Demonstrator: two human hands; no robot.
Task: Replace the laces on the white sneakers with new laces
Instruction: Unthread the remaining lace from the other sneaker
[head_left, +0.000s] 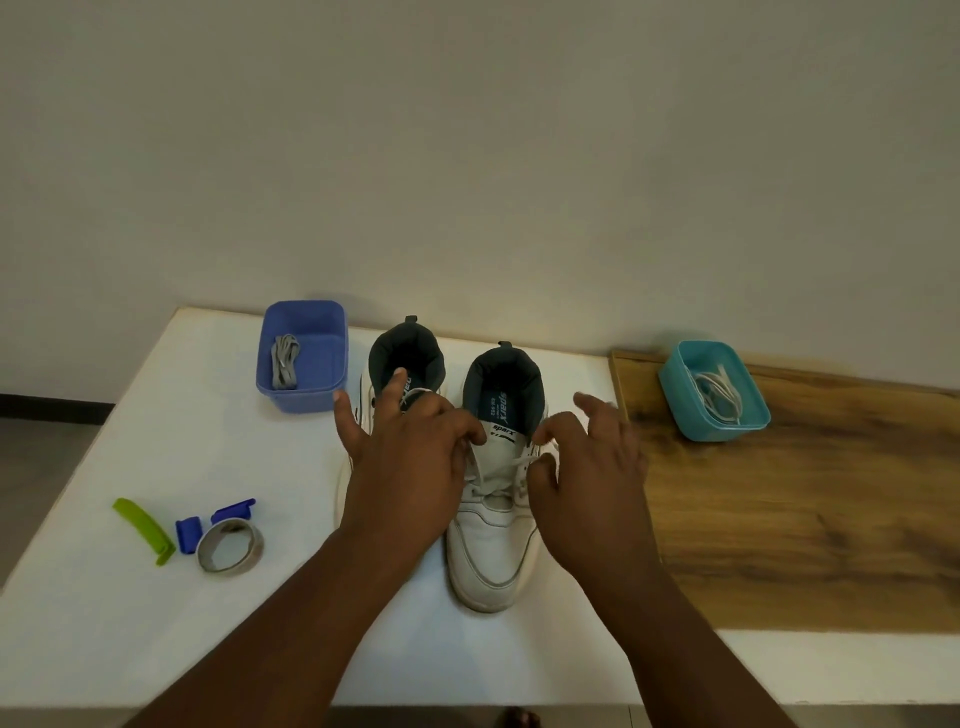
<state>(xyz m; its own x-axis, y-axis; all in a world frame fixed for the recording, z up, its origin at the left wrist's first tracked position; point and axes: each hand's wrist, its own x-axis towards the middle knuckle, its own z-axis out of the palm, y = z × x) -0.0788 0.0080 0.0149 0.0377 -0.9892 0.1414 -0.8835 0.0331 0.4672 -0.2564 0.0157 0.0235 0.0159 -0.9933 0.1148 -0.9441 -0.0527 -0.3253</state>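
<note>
Two white sneakers stand side by side on the white table (156, 597), toes toward me. The right sneaker (493, 551) has a white lace (522, 462) threaded through its lower eyelets. My left hand (410, 457) pinches the lace at the shoe's left eyelet row, beside the tongue. My right hand (587, 467) pinches the lace on the right eyelet row. The left sneaker (408, 353) is mostly hidden behind my left hand. A blue tub (311, 395) holds grey laces (284, 364). A teal tub (727, 426) holds white laces (719, 395).
A green clip (145, 530), two blue clips (188, 532) and a tape roll (231, 545) lie at the table's left front. A wooden board (805, 519) covers the table's right side, under the teal tub. A wall runs close behind.
</note>
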